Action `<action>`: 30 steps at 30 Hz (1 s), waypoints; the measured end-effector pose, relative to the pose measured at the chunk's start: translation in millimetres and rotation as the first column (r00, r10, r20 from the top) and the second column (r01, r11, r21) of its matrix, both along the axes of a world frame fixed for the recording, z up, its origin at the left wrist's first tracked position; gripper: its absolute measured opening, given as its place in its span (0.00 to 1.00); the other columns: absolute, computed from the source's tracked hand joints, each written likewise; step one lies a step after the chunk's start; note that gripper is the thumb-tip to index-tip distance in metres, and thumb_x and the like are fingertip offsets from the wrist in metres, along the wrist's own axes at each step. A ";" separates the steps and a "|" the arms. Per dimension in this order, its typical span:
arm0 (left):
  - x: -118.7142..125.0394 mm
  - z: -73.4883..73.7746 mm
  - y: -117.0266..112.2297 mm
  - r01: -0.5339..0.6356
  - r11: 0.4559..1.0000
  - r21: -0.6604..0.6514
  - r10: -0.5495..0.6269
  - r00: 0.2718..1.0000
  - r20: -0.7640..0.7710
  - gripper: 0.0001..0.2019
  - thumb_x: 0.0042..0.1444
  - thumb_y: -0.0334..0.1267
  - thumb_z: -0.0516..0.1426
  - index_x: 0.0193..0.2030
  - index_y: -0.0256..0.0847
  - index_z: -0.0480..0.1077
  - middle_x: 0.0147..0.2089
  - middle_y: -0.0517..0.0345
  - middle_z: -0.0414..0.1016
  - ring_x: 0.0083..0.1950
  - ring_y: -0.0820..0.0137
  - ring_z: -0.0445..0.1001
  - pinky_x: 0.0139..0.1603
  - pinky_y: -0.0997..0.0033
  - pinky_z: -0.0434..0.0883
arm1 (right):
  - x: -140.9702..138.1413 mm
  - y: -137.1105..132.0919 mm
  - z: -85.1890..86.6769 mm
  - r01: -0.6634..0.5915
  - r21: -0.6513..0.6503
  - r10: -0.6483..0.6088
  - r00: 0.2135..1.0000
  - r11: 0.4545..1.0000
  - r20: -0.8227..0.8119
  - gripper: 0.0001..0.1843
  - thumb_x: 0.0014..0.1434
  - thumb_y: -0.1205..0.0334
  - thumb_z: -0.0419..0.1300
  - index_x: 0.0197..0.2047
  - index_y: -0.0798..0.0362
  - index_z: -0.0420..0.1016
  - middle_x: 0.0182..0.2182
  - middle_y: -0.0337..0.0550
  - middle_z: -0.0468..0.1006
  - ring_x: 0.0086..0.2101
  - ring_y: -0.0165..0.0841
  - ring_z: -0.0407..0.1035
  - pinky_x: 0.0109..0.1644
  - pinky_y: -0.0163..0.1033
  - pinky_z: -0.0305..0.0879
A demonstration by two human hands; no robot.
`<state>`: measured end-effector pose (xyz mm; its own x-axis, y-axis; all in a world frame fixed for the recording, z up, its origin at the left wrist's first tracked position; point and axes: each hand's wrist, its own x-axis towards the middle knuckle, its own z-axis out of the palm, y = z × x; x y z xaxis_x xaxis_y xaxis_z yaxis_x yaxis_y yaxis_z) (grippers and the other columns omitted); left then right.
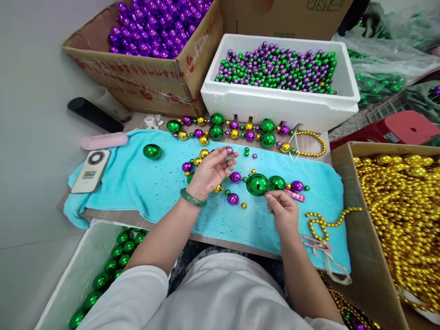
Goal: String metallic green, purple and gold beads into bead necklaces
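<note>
My left hand (212, 170), with a green bangle (193, 197) at its wrist, pinches a small purple bead (229, 150) between thumb and fingertips. From there a thin cord or needle (242, 164) slants down to a large green bead (257, 184). My right hand (282, 210) grips that large green bead at its lower right edge. Behind it sits another green bead (277, 183), in line with a purple bead (297, 186). Around my left hand lie gold, purple and green beads, partly hidden by it. One loose green bead (152, 151) rests farther left on the blue towel (127, 183).
A finished-looking bead strand (233, 134) runs along the towel's back edge. Behind stand a white foam box (275, 103) of small beads and a carton (137, 78) of purple beads. A carton (374, 243) of gold strands stands right. A phone (92, 171) lies left; pink scissors (318, 244) lie right.
</note>
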<state>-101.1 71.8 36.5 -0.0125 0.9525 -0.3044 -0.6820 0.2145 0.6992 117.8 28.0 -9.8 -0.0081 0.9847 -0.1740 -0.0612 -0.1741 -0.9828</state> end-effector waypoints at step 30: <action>-114.6 -26.9 75.8 -0.082 0.995 0.053 0.047 -0.077 -0.996 0.06 0.53 0.37 0.63 0.34 0.37 0.75 0.35 0.47 0.76 0.42 0.57 0.73 0.53 0.56 0.66 | 9.7 15.8 -2.0 -0.136 -0.140 0.107 0.975 0.981 -0.194 0.18 0.47 0.51 0.70 0.27 0.53 0.68 0.17 0.35 0.68 0.18 0.25 0.57 0.19 0.31 0.48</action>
